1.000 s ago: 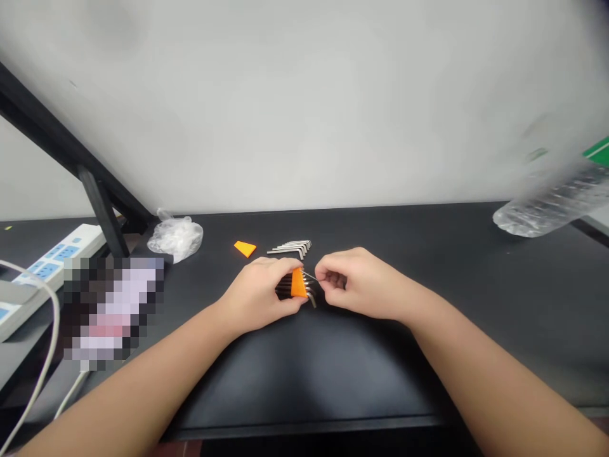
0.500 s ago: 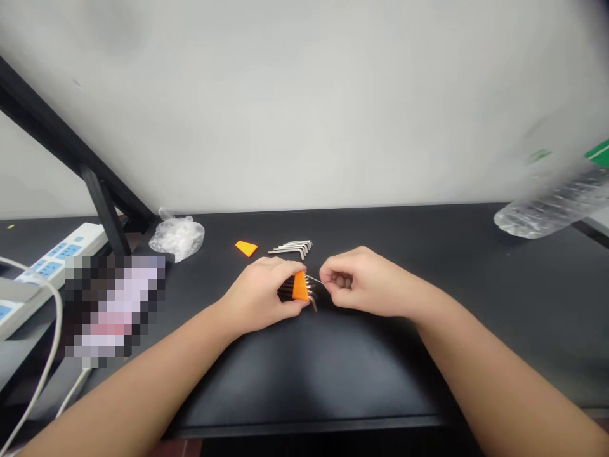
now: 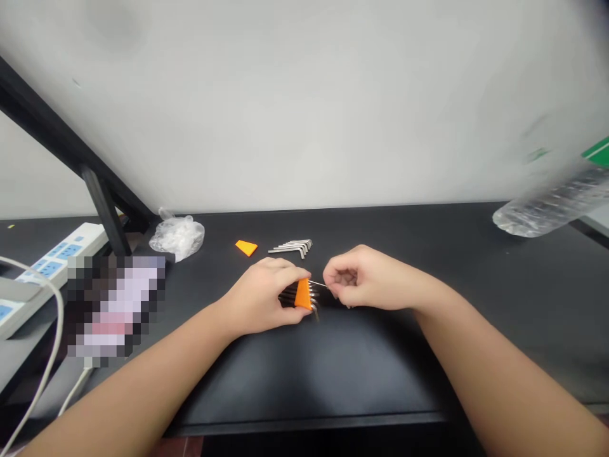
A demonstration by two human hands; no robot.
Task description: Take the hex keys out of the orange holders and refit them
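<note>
Over the middle of the black table, my left hand (image 3: 266, 295) grips an orange hex key holder (image 3: 302, 294) between thumb and fingers. Several metal hex keys pass through it, their bent ends showing on the right side. My right hand (image 3: 354, 279) pinches a thin hex key (image 3: 318, 283), whose other end meets the holder near its upper edge; how deep it sits I cannot tell. Beyond my hands lies a row of loose L-shaped hex keys (image 3: 292, 247). A second orange holder (image 3: 246, 248) rests flat to their left.
A crumpled clear plastic bag (image 3: 177, 237) sits at the back left. Further left are a blurred-out phone-like object (image 3: 118, 304), a white power strip (image 3: 59, 266) and a white cable (image 3: 58, 317). A clear plastic bottle (image 3: 537, 212) lies at the right, and a black frame bar (image 3: 61, 127) slants across the left.
The orange holder in my left hand has tilted slightly and shifted a little right and down. My right hand has moved slightly right, still pinching the thin hex key.
</note>
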